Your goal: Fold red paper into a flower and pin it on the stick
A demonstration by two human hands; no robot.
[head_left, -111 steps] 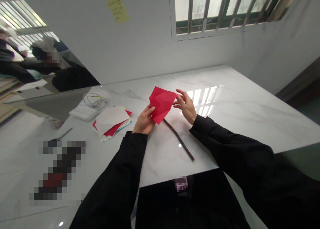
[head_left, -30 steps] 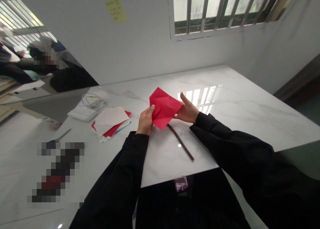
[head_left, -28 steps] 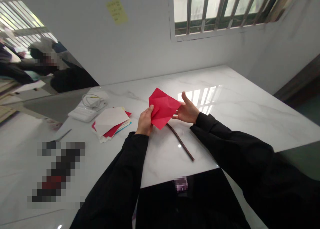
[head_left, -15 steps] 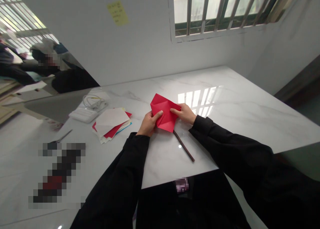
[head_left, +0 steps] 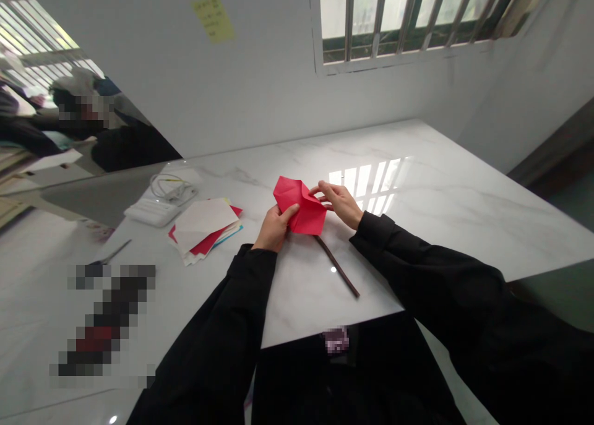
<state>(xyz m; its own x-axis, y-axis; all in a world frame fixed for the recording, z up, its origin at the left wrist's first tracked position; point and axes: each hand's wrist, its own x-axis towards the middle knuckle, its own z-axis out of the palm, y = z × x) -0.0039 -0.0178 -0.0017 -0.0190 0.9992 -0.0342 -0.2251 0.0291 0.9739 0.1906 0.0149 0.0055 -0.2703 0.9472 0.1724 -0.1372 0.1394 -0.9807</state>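
I have the red paper (head_left: 301, 206) between both hands, lifted just above the white marble surface (head_left: 440, 202), roughly at its middle and a little to the near side. It is already creased and folded into a small angular shape, with one flap standing up at the far left corner. My left hand (head_left: 275, 228) grips its left near edge — thumb lying across the top face, the other fingers tucked underneath, out of sight. My right hand (head_left: 340, 202) meets the paper at its right far corner, fingers drawn together and curled toward the fold, the fingertips touching the red edge; how tightly they pinch I cannot tell.

Directly below the paper, a thin dark stick (head_left: 338, 268) lies flat on the surface, running diagonally from under the fold toward the near right. It touches neither hand.

To the left of my left hand, well apart, sits a loose stack of paper sheets (head_left: 205, 227) — a white sheet on top, red and blue edges showing beneath. Just beyond that, farther left, is a flat white device (head_left: 149, 211) with a coiled white cable (head_left: 171, 186) resting on its far end. A yellow sticky note (head_left: 213, 18) is stuck on the wall behind, and a barred window (head_left: 408, 13) is set high at the far right.
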